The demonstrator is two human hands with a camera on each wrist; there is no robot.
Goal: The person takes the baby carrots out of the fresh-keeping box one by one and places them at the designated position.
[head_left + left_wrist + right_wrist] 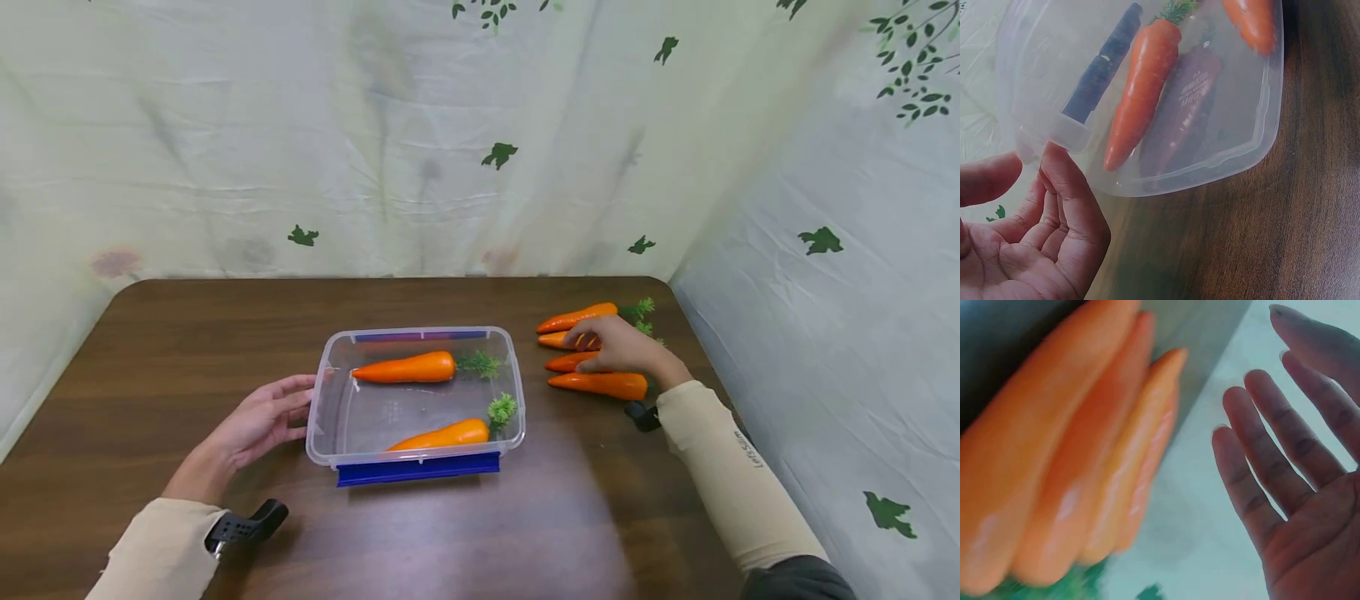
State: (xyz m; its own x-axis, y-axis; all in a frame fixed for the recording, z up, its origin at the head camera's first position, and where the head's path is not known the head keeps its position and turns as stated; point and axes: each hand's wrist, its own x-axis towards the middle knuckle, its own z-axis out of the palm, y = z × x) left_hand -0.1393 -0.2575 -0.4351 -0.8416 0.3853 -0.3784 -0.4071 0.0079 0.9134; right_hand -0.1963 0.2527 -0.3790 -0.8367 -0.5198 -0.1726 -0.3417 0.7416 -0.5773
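Observation:
A clear plastic box (pixel 348 417) with blue side latches holds two orange carrots with green tops. One carrot (pixel 405 368) lies toward its far side, the other carrot (pixel 442 435) along its near side. My left hand (pixel 258 421) is at the box's left wall with loosely bent fingers; in the left wrist view, its fingertips (pixel 1055 153) meet the box's edge. Over a row of several carrots (pixel 600 383) on the right hovers my right hand (pixel 622 346). The right wrist view shows that hand (pixel 1310 456) with spread fingers and nothing in its grasp, beside the carrots (pixel 1054 469).
Everything stands on a dark brown wooden table (pixel 187 333). A pale curtain (pixel 420 167) with leaf prints hangs behind it and along the right side. Black wrist straps (pixel 247 523) are worn over the beige sleeves.

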